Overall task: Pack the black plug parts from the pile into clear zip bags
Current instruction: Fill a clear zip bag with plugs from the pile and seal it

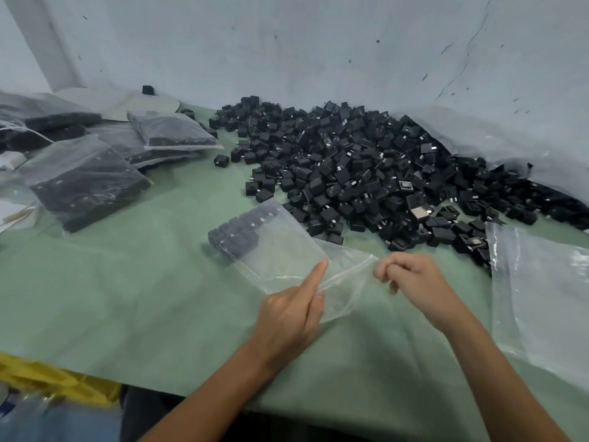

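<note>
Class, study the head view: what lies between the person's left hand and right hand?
The mouth end of the clear zip bag, stretched from the left hand to the right hand, as the head view shows.

A yellow plastic object (47,382) sits beneath the green table cover (127,298).

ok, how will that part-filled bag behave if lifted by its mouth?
Probably floppy: the bag film wrinkles between left hand and right hand. Likely end-heavy: plugs sit bunched at the closed end, so it may swing.
</note>
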